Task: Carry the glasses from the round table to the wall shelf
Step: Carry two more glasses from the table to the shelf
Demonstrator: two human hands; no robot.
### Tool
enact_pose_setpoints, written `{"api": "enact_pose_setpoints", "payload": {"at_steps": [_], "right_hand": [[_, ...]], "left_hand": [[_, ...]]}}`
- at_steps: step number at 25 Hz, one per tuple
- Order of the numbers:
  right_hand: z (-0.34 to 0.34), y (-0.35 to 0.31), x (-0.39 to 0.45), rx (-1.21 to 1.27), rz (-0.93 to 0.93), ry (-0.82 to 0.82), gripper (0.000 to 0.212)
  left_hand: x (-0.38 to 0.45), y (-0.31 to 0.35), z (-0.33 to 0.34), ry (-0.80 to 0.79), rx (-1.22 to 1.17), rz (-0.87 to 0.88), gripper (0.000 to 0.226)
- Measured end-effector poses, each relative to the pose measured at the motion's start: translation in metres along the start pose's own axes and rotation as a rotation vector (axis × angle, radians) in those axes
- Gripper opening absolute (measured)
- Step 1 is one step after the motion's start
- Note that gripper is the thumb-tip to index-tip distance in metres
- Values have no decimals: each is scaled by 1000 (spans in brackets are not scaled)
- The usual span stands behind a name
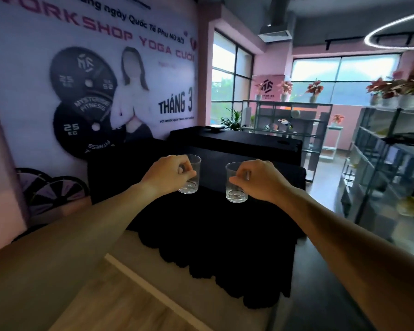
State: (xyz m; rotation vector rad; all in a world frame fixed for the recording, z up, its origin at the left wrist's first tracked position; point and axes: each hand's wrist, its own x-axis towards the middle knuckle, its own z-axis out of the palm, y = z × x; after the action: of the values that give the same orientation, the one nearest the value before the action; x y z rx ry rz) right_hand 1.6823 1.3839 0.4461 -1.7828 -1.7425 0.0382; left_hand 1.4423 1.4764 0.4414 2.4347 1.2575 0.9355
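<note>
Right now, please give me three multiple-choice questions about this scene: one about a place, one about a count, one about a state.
1. Where is the big yoga poster?
A. left wall
B. ceiling
C. floor

2. How many glasses are held?
A. one
B. two
C. four

3. How are the glasses?
A. full of juice
B. broken
C. empty, upright

Key: 1 A, it covers the left wall. 2 B, the left hand holds the left glass and the right hand the right glass. 3 C, both look clear, with bases down.
</note>
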Motion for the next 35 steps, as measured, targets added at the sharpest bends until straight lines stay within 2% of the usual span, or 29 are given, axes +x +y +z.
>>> {"api": "enact_pose_setpoints", "payload": {"at_steps": [5, 12, 17, 24, 28, 35], "right_hand": [[62, 12, 133, 74, -118, -64, 15], [170, -47, 290, 177, -317, -209, 10], [272, -129, 374, 244, -434, -253, 11], [383, -265, 487, 308, -564, -289, 20], [433, -333, 544, 344, -619, -333, 20], [564, -455, 643, 445, -748, -427, 16]], "left_hand": [[77, -76, 0, 77, 46, -109, 11], [123, -201, -44, 232, 113, -310, 11], [137, -309, -93, 324, 228, -424, 14], [173, -452, -191, 349, 330, -472, 12], [193, -523, -240, 406, 351, -504, 13], [217, -672, -309, 465, 473, -579, 13]]}}
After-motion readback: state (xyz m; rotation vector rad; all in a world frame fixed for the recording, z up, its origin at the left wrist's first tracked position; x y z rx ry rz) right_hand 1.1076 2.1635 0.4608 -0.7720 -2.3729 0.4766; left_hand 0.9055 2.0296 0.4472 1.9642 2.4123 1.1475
